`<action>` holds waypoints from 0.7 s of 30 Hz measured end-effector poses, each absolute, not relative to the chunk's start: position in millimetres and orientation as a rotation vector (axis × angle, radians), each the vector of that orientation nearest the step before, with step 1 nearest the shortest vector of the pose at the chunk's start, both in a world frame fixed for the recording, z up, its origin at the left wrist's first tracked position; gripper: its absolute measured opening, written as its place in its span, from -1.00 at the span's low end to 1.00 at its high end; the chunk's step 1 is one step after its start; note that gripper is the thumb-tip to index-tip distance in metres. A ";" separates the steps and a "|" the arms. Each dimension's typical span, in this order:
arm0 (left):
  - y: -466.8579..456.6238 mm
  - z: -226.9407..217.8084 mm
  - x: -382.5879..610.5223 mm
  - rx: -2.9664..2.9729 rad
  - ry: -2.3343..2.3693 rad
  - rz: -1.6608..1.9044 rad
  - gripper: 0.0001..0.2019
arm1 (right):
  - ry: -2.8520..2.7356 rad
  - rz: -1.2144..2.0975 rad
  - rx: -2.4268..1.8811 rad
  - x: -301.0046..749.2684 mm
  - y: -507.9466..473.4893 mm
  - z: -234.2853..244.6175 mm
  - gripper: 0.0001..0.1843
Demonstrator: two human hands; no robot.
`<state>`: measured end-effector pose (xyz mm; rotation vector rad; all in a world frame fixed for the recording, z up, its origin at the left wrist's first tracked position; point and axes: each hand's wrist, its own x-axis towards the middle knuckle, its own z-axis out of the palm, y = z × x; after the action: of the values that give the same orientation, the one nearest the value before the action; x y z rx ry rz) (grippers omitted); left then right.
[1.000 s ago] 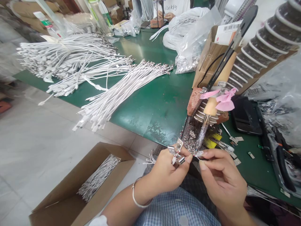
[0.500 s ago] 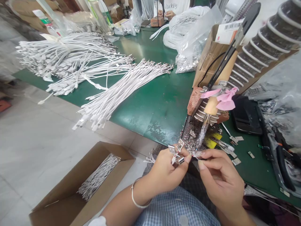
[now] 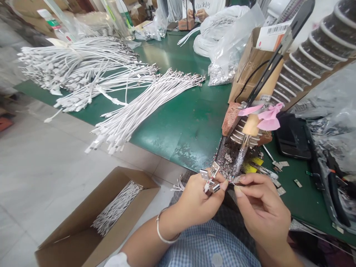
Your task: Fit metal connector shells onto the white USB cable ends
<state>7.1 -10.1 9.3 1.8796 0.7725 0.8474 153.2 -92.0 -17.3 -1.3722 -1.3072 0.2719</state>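
My left hand [image 3: 198,202] is closed around several white USB cables; their silver USB plugs [image 3: 214,170] stick up between thumb and fingers. Its thumb and forefinger pinch a wire end close to the iron's tip. Opposite it, my right hand [image 3: 263,207] pinches a small silver USB connector [image 3: 237,180], partly hidden by the fingertips. Right above this spot points a soldering iron [image 3: 251,125] with a wooden handle, fixed tip down and tied with a pink strip [image 3: 269,118]. Loose cable ends [image 3: 178,184] hang left of my left hand.
Bundled white cables [image 3: 144,107] lie on the green table [image 3: 191,129]. A cardboard box [image 3: 69,230] with cables stands low at left. Bricks [image 3: 230,118], a ribbed hose [image 3: 314,55], a phone [image 3: 293,137] and loose connectors [image 3: 297,183] crowd the right. Another person's hands [image 3: 200,15] show at the back.
Both hands keep their grips below the iron's tip. They have shifted only very slightly to the right in the view.
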 end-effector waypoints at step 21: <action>-12.3 6.4 2.8 1.880 0.785 0.786 -0.88 | -1.334 0.309 -1.387 154.3 -95.2 -19.4 -0.79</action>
<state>2.8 -12.3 6.4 1.8803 0.7855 0.7861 154.3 -95.2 -19.4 -1.3874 -1.3336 0.3094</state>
